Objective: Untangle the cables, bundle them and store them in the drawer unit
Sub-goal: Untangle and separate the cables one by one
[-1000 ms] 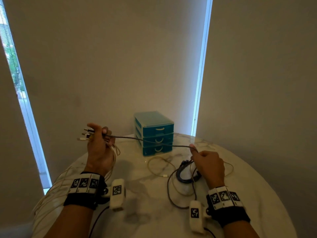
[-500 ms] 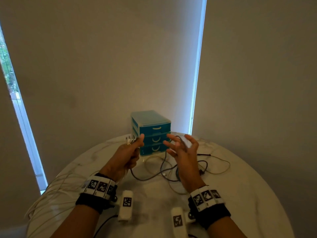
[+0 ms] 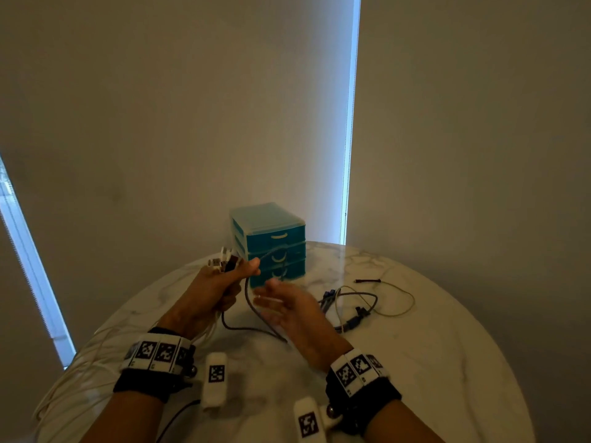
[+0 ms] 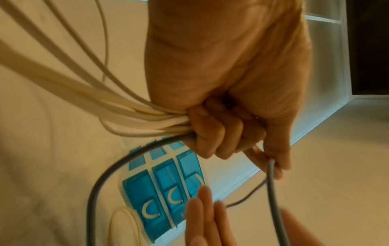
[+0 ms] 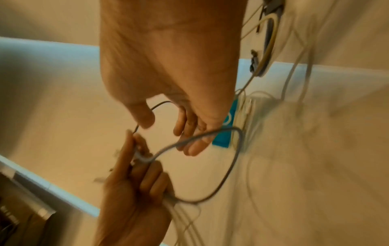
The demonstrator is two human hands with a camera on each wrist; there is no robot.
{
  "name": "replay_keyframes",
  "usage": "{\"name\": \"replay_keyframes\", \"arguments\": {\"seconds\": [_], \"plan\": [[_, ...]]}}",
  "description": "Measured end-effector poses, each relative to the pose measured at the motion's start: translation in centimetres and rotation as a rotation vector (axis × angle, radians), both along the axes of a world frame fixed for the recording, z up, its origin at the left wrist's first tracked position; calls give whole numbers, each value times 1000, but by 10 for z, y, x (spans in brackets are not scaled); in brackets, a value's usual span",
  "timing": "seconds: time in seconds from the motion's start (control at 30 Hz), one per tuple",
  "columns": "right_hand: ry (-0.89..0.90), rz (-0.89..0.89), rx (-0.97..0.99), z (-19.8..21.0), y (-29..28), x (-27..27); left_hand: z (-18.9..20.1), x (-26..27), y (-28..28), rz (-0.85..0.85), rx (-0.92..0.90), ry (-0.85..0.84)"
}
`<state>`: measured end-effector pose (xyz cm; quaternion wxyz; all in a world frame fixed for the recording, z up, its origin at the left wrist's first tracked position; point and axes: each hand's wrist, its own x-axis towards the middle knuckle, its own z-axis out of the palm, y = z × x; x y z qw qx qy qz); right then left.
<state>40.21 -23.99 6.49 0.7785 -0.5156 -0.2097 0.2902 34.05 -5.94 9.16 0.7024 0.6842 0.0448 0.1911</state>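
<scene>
Hands [image 3: 220, 289] over round marble table [image 3: 447, 346], pale blinds [image 3: 160, 123] behind.

The left hand [image 3: 212, 290] is held raised in front of the body, its fingers [image 4: 212, 136] curled into a fist and the thumb laid forward along the top; a closed grip is kept on what passes through it. The right hand [image 3: 287, 310] is held just beside it, palm turned toward the left hand, fingers [image 4: 200, 214] straight and close together, nothing grasped. Both forearms are extended forward, and a black band with white coded tags is worn on each wrist.
</scene>
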Motion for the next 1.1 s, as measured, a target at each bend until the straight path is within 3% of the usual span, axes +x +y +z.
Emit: {"name": "replay_keyframes", "arguments": {"seconds": [0.1,0.17,0.23,0.33,0.4,0.43,0.5,0.63,0.7,0.8,0.9,0.97,1.03,1.1], "plan": [[351,-111,346,0,-27,31,0,-3,-5,-51,138,58],[481,-142,519,1,-51,51,0,-5,-8,-111,218,122],[520,-156,555,4,-69,64,1,-6,-12,-128,267,169],[390,-130,150,9,-70,58,3,-6,-17,-91,309,144],[306,25,-137,8,-55,40,4,-6,-16,-71,326,112],[323,108,-167,6,-45,33,3,-6,-16,-81,349,105],[407,194,-6,3,-32,27,3,-8,-17,-150,374,147],[639,-26,592,-1,-39,57,6,-9,-24,-312,617,283],[542,-134,628,-2,-48,69,7,-6,-25,-290,730,338],[206,-231,390,4,-51,65,0,-1,-24,-62,669,325],[-142,-104,21,16,-40,30,-6,5,-17,79,351,203],[-376,39,-193,16,-28,7,-6,7,-12,57,196,167],[-568,141,-335,13,-15,-8,-6,5,-9,-19,206,188],[-606,172,-396,6,-9,-9,-5,2,-10,-56,297,167]]}}
